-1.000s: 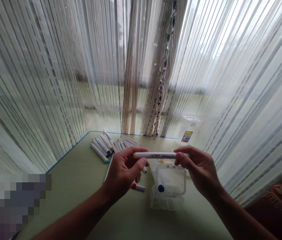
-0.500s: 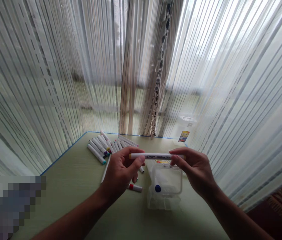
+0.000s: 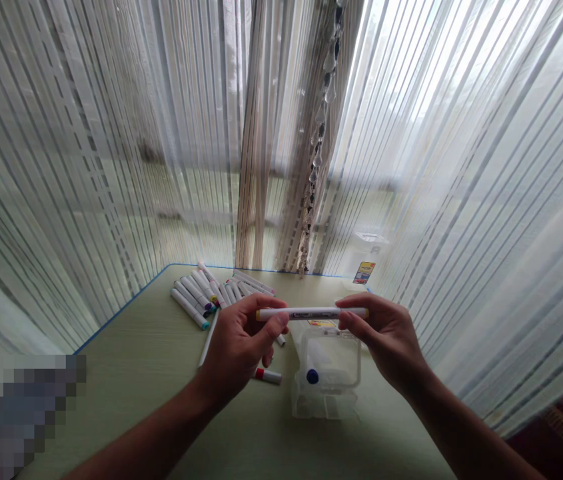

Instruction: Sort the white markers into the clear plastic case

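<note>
head view: white marker (image 3: 311, 313), long axis level, left hand (image 3: 241, 337) to right hand (image 3: 390, 328)

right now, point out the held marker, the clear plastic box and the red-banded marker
Held marker (image 3: 312, 313): head view, middle of the barrel
Clear plastic box (image 3: 317, 405): head view, front wall
Red-banded marker (image 3: 272, 377): head view, white end

Near the left end of the white marker (image 3: 314, 313), a hold is taken by the left hand (image 3: 236, 341), its thumb (image 3: 276, 326) laid along the marker's near side and its index finger (image 3: 256, 302) arched behind. Right of the marker's middle, a pinch is formed by the right hand (image 3: 388, 328), between thumb tip and index finger. Both bare forearms (image 3: 148, 420) are angled inward from below the marker, one on either side, with the wrists (image 3: 204, 388) set lower than it.
</note>
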Demonstrator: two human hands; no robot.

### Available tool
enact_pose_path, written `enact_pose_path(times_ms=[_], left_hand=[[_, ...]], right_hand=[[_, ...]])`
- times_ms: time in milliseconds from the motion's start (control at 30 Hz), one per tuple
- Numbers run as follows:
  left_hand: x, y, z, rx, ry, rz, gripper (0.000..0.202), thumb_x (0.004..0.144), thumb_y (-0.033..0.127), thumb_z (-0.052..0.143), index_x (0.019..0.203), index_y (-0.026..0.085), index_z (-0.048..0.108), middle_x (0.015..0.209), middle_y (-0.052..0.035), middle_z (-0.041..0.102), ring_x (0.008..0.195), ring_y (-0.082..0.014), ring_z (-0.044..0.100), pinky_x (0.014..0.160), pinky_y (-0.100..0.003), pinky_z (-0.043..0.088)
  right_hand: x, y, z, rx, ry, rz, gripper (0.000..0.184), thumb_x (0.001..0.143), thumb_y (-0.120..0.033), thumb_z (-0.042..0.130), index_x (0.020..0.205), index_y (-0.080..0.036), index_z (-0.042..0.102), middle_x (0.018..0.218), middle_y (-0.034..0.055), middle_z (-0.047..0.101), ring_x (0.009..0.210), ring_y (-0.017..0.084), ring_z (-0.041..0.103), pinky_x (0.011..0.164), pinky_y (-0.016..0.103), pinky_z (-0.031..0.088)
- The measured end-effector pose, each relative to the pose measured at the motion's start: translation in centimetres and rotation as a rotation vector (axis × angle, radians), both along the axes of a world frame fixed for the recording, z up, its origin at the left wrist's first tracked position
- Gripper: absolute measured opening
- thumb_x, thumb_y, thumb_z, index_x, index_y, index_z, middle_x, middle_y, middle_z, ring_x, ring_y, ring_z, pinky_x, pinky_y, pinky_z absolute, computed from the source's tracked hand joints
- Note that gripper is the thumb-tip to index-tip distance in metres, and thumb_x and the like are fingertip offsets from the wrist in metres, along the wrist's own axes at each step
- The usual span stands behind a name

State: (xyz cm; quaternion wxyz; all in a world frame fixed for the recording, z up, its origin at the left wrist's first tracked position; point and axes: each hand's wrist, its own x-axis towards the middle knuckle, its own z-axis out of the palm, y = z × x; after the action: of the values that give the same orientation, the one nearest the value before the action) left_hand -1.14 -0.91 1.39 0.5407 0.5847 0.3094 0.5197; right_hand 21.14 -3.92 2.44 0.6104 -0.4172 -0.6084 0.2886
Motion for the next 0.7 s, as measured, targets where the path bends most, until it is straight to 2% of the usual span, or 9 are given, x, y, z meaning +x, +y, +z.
enact_pose_path(times_ms=[267, 400, 500, 633, 700], left_hand=[[0.06, 0.0, -0.07, 0.021, -0.009, -0.013, 0.026, 0.086, 0.038, 0.072, 0.093, 0.013, 0.067, 0.068, 0.0001, 0.068, 0.039, -0.0058, 0.049, 0.035, -0.017, 0.043], [0.04, -0.06, 0.0, 0.009, -0.04, -0.02, 0.027, 0.086, 0.038, 0.072, 0.094, 0.012, 0.068, 0.068, -0.0009, 0.068, 0.039, -0.0058, 0.049, 0.035, -0.018, 0.043], [-0.06, -0.11, 0.15, -0.011, -0.045, -0.021, 0.028, 0.084, 0.036, 0.075, 0.096, 0.011, 0.069, 0.069, -0.0012, 0.069, 0.039, -0.0056, 0.05, 0.035, -0.017, 0.043], [-0.13, -0.1, 0.27, -0.049, -0.051, -0.041, 0.03, 0.077, 0.03, 0.082, 0.097, 0.011, 0.07, 0.06, 0.0038, 0.063, 0.038, -0.0052, 0.049, 0.035, -0.015, 0.043], [-0.15, -0.08, 0.27, -0.058, -0.072, -0.045, 0.03, 0.077, 0.029, 0.082, 0.097, 0.011, 0.07, 0.06, 0.0035, 0.063, 0.038, -0.005, 0.049, 0.035, -0.015, 0.043]], right_hand=[[0.21, 0.16, -0.15, 0.014, 0.019, -0.005, 0.012, 0.078, -0.032, 0.082, 0.081, -0.02, 0.08, 0.065, 0.0035, 0.072, 0.057, 0.016, 0.068, 0.053, 0.023, 0.055], [0.3, 0.09, -0.2, -0.033, 0.065, 0.03, 0.013, 0.077, -0.03, 0.084, 0.086, -0.021, 0.081, 0.065, 0.003, 0.074, 0.057, 0.014, 0.068, 0.052, 0.021, 0.054], [0.37, 0.07, -0.3, -0.065, 0.115, 0.071, 0.017, 0.074, -0.026, 0.087, 0.089, -0.022, 0.081, 0.068, 0.0026, 0.076, 0.058, 0.013, 0.068, 0.053, 0.018, 0.053], [0.5, 0.17, -0.49, -0.08, 0.168, 0.1, 0.02, 0.072, -0.024, 0.089, 0.091, -0.023, 0.082, 0.068, 0.002, 0.076, 0.057, 0.01, 0.066, 0.052, 0.014, 0.049], [0.56, 0.21, -0.58, -0.093, 0.192, 0.107, 0.022, 0.071, -0.024, 0.089, 0.091, -0.023, 0.082, 0.068, 0.002, 0.076, 0.057, 0.009, 0.065, 0.052, 0.014, 0.049]])
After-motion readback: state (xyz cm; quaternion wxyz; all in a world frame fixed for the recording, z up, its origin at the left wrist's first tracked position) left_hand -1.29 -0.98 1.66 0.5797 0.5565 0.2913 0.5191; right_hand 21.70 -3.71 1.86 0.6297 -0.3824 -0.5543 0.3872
